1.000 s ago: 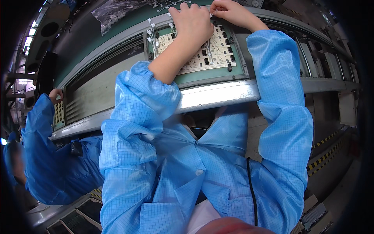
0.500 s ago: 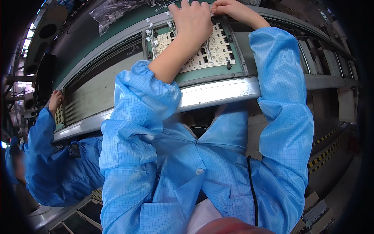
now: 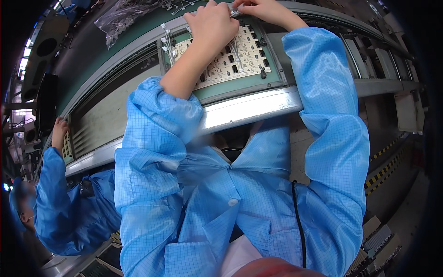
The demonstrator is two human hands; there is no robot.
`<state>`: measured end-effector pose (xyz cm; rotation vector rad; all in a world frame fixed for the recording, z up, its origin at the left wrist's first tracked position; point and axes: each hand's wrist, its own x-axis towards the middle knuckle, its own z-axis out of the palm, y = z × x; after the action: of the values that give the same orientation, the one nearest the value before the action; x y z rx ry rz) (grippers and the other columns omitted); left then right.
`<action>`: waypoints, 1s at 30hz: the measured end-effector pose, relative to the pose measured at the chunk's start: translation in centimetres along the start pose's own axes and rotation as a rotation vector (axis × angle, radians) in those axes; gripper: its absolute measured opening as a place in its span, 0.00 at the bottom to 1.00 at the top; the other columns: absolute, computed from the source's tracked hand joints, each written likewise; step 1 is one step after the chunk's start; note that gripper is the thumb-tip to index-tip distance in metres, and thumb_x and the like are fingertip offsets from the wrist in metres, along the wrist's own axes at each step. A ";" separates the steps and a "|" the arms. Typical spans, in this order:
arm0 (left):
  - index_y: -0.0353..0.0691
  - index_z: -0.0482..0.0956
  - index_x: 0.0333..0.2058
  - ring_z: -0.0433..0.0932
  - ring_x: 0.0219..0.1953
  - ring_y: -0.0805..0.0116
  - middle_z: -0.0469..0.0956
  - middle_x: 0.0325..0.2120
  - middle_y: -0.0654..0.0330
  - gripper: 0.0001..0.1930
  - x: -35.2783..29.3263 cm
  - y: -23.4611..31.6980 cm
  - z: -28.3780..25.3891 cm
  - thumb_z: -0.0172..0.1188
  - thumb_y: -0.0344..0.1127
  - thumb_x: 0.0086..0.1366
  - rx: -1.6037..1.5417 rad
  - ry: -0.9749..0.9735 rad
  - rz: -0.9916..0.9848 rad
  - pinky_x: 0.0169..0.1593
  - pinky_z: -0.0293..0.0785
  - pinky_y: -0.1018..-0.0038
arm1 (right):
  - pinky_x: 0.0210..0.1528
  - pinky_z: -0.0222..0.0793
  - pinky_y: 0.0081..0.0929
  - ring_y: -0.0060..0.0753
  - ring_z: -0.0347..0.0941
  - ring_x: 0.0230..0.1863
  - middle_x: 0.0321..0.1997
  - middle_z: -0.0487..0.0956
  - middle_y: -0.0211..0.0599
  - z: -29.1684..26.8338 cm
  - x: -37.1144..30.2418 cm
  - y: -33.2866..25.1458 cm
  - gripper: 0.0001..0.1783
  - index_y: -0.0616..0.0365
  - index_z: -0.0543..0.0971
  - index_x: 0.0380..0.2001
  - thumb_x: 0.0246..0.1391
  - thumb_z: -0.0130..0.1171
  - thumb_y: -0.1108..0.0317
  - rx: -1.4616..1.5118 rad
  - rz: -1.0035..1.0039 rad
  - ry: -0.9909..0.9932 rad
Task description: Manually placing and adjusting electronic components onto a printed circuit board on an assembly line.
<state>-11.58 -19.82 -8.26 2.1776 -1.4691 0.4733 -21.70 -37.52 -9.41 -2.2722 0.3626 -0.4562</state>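
A cream circuit-board panel (image 3: pixel 254 53) with rows of black parts lies in a green fixture plate (image 3: pixel 272 76) on the conveyor. My left hand (image 3: pixel 214 25) reaches over the board's far part, back upward, its fingers curled and their tips mostly hidden. Close beside it, my right hand (image 3: pixel 263 11) pinches at a thin white connector lead (image 3: pixel 235 13) near the board's far edge. White leads with plugs (image 3: pixel 167 41) stand at the board's left side, and another white lead (image 3: pixel 236 53) lies across its middle. My left forearm covers part of the board.
A metal rail (image 3: pixel 249 106) runs between my body and the board. Past the conveyor, a clear plastic bag (image 3: pixel 122 21) of leads lies on a green surface. At the left, a co-worker's hand (image 3: pixel 59 131) touches another board (image 3: pixel 67 145). Black clips (image 3: pixel 263 73) edge the fixture.
The view has shifted, so the board and rail appear slightly farther left and higher. Both my hands stay close together at the board's far edge.
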 end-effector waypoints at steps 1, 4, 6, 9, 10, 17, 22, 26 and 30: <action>0.41 0.83 0.32 0.82 0.43 0.49 0.83 0.33 0.53 0.09 0.1 -0.4 0.5 0.59 0.39 0.59 0.015 0.057 0.020 0.51 0.67 0.47 | 0.48 0.75 0.35 0.40 0.83 0.43 0.41 0.87 0.45 0.1 -0.1 0.3 0.15 0.62 0.85 0.42 0.58 0.61 0.63 -0.027 -0.220 0.027; 0.42 0.83 0.35 0.82 0.42 0.49 0.84 0.33 0.51 0.09 0.0 -0.1 -1.2 0.59 0.39 0.60 -0.029 -0.069 -0.026 0.50 0.68 0.47 | 0.49 0.75 0.39 0.52 0.82 0.45 0.42 0.85 0.50 -0.3 -1.1 -4.8 0.16 0.62 0.84 0.42 0.57 0.59 0.61 -0.261 -0.084 -0.040; 0.42 0.82 0.36 0.82 0.41 0.49 0.84 0.33 0.51 0.09 0.1 -0.9 -0.6 0.59 0.39 0.60 -0.039 -0.049 -0.035 0.50 0.68 0.47 | 0.46 0.75 0.38 0.47 0.83 0.42 0.39 0.86 0.48 -0.4 -1.4 -5.1 0.16 0.61 0.84 0.41 0.56 0.61 0.61 -0.346 -0.112 -0.003; 0.43 0.82 0.37 0.82 0.40 0.49 0.84 0.32 0.51 0.09 0.0 -0.9 -0.3 0.59 0.38 0.61 -0.050 -0.023 -0.036 0.49 0.68 0.48 | 0.43 0.73 0.35 0.37 0.81 0.38 0.33 0.85 0.44 -0.4 -1.3 -4.0 0.16 0.62 0.84 0.39 0.56 0.62 0.60 -0.179 0.013 -0.023; 0.43 0.81 0.38 0.83 0.40 0.49 0.84 0.32 0.51 0.08 0.0 -0.8 -0.3 0.59 0.37 0.62 -0.056 -0.018 -0.026 0.48 0.68 0.48 | 0.43 0.73 0.35 0.37 0.81 0.38 0.33 0.85 0.44 -0.6 -1.4 -3.6 0.16 0.62 0.84 0.39 0.56 0.62 0.60 -0.182 0.014 -0.024; 0.49 0.84 0.41 0.84 0.40 0.60 0.86 0.37 0.62 0.13 -0.3 -2.2 -0.1 0.62 0.48 0.64 0.095 -0.037 0.130 0.48 0.62 0.51 | 0.41 0.71 0.28 0.24 0.76 0.37 0.32 0.84 0.35 -0.1 0.0 -2.1 0.17 0.67 0.84 0.38 0.58 0.64 0.60 0.071 0.016 -0.127; 0.49 0.85 0.40 0.82 0.42 0.59 0.85 0.37 0.62 0.12 0.3 -0.6 0.7 0.61 0.46 0.63 0.132 0.006 0.223 0.50 0.63 0.49 | 0.44 0.74 0.30 0.23 0.79 0.38 0.36 0.86 0.33 -0.7 -0.4 -0.1 0.16 0.67 0.86 0.40 0.58 0.65 0.62 0.441 0.016 -0.167; 0.50 0.86 0.47 0.82 0.46 0.58 0.85 0.40 0.60 0.15 -0.4 -1.2 -0.7 0.59 0.42 0.64 0.111 -0.064 0.151 0.53 0.64 0.51 | 0.42 0.71 0.24 0.18 0.74 0.36 0.32 0.83 0.27 0.9 0.1 -2.1 0.22 0.54 0.87 0.40 0.59 0.66 0.45 -0.059 -0.014 -0.029; 0.48 0.85 0.48 0.82 0.48 0.57 0.84 0.43 0.58 0.15 0.1 -1.9 -0.7 0.58 0.40 0.65 0.011 -0.202 0.034 0.55 0.63 0.53 | 0.47 0.74 0.28 0.28 0.80 0.40 0.37 0.87 0.32 1.3 0.6 -1.0 0.14 0.54 0.87 0.41 0.57 0.65 0.59 0.001 -0.153 0.026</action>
<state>-9.83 -18.90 -8.03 2.2672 -1.6135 0.2798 -20.44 -36.25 -9.37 -2.3040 0.2022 -0.5647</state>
